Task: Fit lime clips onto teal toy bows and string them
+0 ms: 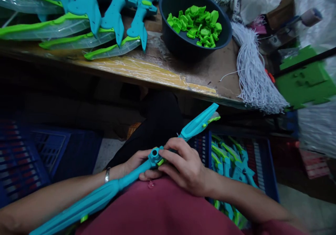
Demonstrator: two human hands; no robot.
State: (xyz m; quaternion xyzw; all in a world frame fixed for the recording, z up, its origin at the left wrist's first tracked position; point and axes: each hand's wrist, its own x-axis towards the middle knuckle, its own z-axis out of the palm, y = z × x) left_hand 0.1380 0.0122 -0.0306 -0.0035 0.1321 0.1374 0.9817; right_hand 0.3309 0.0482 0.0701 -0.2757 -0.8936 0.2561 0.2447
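A long teal plastic toy bow (105, 193) lies slantwise across my lap, one end at the lower left and the other pointing up to the right. My left hand (138, 162), below a silver bracelet, wraps under the middle of the bow, its fingers partly hidden behind it. From the other side my right hand (187, 165) closes over the same middle part, thumb and fingers beside a round hole. A small green piece (160, 162) shows at the right fingertips; whether it is fixed to the bow I cannot tell.
On the workbench (157, 70) stand a dark bowl (170, 40) of small green plastic parts, several teal and green bows (139, 25), and a bundle of white strings (252, 67) hanging over its edge. A blue crate (271, 172) with more bows is at right; another blue crate (70, 151) is at left.
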